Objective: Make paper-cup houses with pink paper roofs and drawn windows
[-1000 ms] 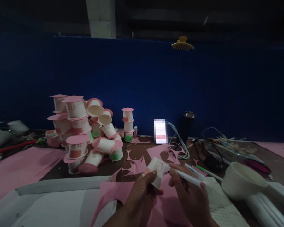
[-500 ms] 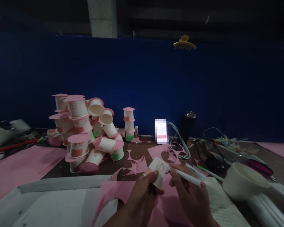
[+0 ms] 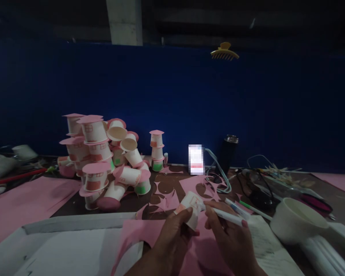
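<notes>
A white paper cup lies tilted in my left hand, which is closed around it with the thumb on its side. Reddish lines of a window and a coloured patch show on the cup. My right hand is shut on a white marker pen, whose tip meets the cup's wall by the drawn window. Beneath both hands lies pink paper. To the left, decorated paper cups with pink paper roofs are stacked and heaped. A small tower of such cups stands apart.
Pink paper offcuts lie beyond my hands. A lit phone and a dark bottle stand by the blue partition. A white box is front left. At right are a large white cup and a green pen.
My right hand has shifted slightly left, bringing the marker pen's tip onto the cup's window drawing. The left hand and the cup are almost unmoved.
</notes>
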Motion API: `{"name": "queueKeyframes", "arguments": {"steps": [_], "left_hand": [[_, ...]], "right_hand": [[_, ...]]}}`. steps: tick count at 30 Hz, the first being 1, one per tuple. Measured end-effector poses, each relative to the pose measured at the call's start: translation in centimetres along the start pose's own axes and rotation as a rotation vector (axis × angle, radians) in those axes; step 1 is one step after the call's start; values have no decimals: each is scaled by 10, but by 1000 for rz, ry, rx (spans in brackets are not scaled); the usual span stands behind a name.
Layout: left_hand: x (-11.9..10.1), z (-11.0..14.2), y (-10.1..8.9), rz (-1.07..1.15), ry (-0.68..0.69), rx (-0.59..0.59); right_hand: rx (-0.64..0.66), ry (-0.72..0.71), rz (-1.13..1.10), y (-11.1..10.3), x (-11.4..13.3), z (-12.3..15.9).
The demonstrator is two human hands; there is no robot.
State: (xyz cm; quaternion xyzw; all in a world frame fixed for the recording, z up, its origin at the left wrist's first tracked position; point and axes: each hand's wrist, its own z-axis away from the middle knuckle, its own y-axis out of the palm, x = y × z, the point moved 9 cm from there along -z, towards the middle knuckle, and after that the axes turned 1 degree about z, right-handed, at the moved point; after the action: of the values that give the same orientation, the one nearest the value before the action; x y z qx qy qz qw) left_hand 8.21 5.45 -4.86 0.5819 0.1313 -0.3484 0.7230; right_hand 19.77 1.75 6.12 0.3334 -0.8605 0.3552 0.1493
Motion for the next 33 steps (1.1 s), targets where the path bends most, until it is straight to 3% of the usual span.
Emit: {"name": "queueKeyframes", "arguments": {"steps": [20,24,30,33], "left_hand": [[0,-5,0,29,26,42],[-3,-3,3,-10,40,62],[-4,0,6,-46,26,57],[-1,-2,5,-58,13,57]], "right_hand": [[56,-54,16,9,7,3],[6,-42,-11,2,6,2],[-56,101,-30,-9,-4,-2],[-83,49,-30,-10,2,-3]]}}
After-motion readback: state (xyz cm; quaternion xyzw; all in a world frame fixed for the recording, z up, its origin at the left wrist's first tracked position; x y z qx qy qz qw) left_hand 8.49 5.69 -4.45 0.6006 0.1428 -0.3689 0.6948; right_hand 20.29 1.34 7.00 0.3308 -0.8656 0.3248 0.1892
